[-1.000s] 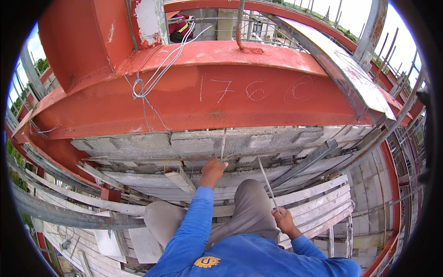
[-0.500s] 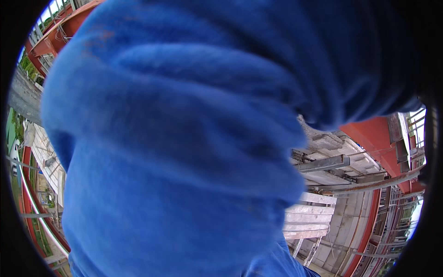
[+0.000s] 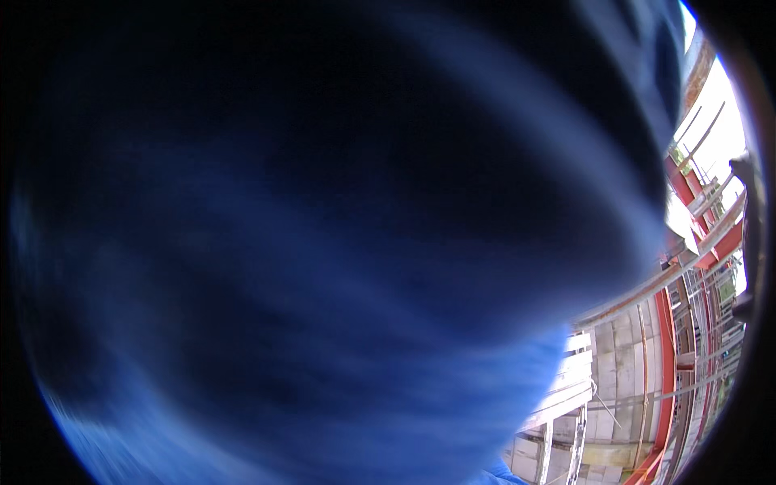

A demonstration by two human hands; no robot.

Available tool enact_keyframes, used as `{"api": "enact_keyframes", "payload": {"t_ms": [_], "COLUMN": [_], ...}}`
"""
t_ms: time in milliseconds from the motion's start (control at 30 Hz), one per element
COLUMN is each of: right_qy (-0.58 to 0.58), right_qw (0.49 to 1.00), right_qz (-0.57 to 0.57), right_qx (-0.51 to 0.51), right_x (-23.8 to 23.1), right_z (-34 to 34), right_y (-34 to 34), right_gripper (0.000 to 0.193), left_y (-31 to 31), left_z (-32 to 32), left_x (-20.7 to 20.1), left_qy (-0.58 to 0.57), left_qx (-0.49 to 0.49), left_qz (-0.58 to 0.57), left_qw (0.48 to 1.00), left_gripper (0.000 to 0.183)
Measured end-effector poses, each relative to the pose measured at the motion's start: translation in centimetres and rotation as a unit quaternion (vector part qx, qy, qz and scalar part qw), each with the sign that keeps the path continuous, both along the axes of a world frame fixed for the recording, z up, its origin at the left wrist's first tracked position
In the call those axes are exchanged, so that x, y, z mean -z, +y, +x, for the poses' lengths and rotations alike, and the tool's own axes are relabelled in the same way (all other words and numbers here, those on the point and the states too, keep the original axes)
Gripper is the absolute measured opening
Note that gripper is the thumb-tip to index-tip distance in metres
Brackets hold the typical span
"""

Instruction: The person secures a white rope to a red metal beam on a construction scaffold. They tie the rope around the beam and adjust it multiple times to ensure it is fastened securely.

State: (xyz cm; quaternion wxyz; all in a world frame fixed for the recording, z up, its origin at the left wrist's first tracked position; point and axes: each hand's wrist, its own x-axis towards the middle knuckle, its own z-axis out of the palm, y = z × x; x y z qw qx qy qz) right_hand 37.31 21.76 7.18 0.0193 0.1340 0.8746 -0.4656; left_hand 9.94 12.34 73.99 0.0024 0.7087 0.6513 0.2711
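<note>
A blue sleeve [image 3: 453,323] fills most of the picture, very close, dark and smeared by motion. Whether it belongs to my left or my right arm I cannot tell. Neither my left hand nor my right hand shows, so what they hold or touch is hidden. At the lower edge a small patch of brighter blue cloth [image 3: 497,474] peeks out beneath the sleeve.
To the right, a pale plank platform [image 3: 566,388] stands on legs above a floor of light boards [image 3: 622,356]. A rusty pipe [image 3: 630,299] crosses there. Red steel beams [image 3: 665,356] and scaffold tubes line the right rim.
The blue sleeve has come closer and grown darker, and now covers the left side and the upper middle. The red beam and boards at centre right are mostly hidden behind it.
</note>
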Motion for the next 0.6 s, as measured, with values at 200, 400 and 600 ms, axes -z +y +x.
{"api": "enact_keyframes", "payload": {"t_ms": [200,400,600], "right_qy": [-0.008,0.015,-0.051], "right_qw": [0.999,1.000,0.997], "right_qz": [-0.050,-0.021,-0.026], "right_qx": [-0.016,-0.014,-0.044], "right_x": [-1.5,0.5,0.1], "right_z": [-2.1,-1.2,-2.3], "right_y": [-1.1,0.1,-0.8], "right_gripper": [0.042,0.049,0.045], "left_y": [3.2,8.3,9.9], "left_z": [-8.3,-8.4,-7.0], "left_x": [3.8,12.2,13.2], "left_qy": [0.100,0.099,0.175], "left_qx": [-0.129,-0.057,-0.110], "left_qz": [-0.021,0.105,0.116], "left_qw": [0.986,0.988,0.972], "left_gripper": [0.026,0.031,0.024]}}
